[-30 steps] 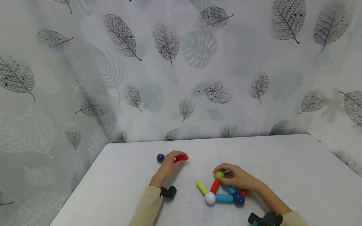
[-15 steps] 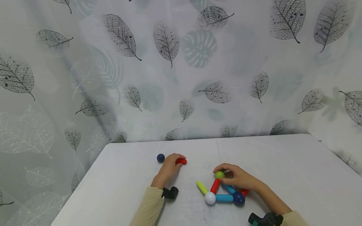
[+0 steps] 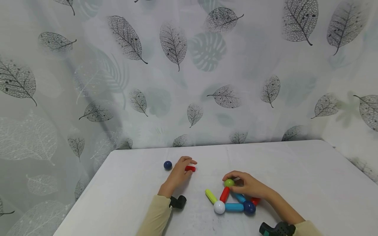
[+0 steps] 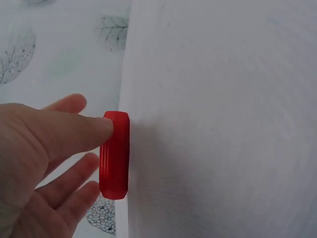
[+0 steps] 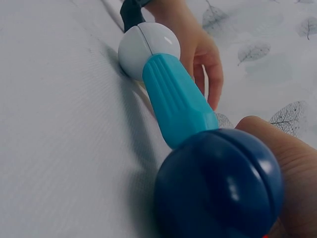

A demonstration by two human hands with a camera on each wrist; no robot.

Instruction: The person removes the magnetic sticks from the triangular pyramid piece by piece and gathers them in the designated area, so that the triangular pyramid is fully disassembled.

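My left hand (image 3: 178, 173) is beside a short red rod (image 3: 190, 168) lying on the white table. In the left wrist view the thumb touches the ridged red rod (image 4: 115, 156), while the other fingers are spread away from it. My right hand (image 3: 249, 184) holds a green ball (image 3: 229, 183) between thumb and fingers. That ball tops a triangle of rods: a red rod (image 3: 224, 194) runs to a white ball (image 3: 219, 207), and blue rods meet a dark blue ball (image 3: 249, 207). In the right wrist view the dark blue ball (image 5: 218, 186) fills the foreground.
A loose dark blue ball (image 3: 167, 165) lies left of my left hand. A yellow-green rod (image 3: 211, 196) sticks out from the white ball, and another red rod (image 3: 255, 200) from the dark blue one. A leaf-patterned curtain (image 3: 183, 72) hangs behind the table (image 3: 295, 177).
My left hand brought the red rod slightly nearer to me, then its fingers spread and let go of it. The right hand and the triangle have stayed put.
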